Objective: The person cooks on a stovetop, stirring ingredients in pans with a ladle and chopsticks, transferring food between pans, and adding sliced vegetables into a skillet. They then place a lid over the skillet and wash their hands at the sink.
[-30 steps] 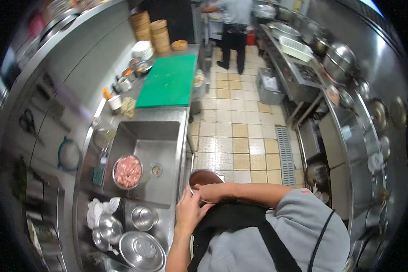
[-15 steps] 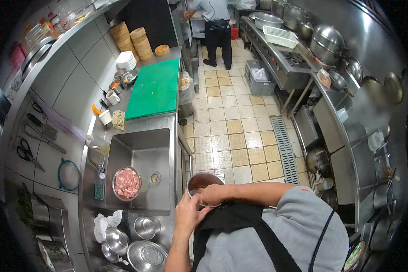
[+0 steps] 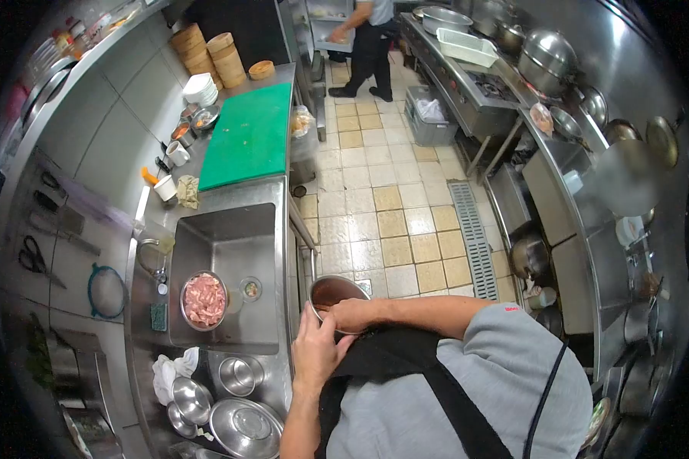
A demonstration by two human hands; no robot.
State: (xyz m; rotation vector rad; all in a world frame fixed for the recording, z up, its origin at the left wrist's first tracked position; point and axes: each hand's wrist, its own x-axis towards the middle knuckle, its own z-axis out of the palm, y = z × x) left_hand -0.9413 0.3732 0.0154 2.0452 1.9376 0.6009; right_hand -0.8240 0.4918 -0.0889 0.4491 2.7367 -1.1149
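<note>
A deep metal pot (image 3: 335, 286) is held close to my apron. My left hand (image 3: 318, 348) grips its near left rim, fingers along the outer wall. My right hand (image 3: 347, 315) reaches over the near edge into the pot; its fingers are bent down and mostly hidden, and what they touch inside cannot be made out. Left of the pot is a steel sink (image 3: 241, 222). In it stands a metal bowl (image 3: 184, 310) filled with cut raw pinkish meat (image 3: 205, 300).
A green cutting board (image 3: 249, 138) lies beyond the sink. Metal bowls (image 3: 191, 399) and a lid (image 3: 245, 428) are at the lower left. Stoves (image 3: 490, 88) line the right side. Another person (image 3: 369, 46) stands at the aisle's far end.
My view has shifted slightly. My right hand moves a little within the pot while my left stays on the rim. The other person has turned and reaches toward a shelf.
</note>
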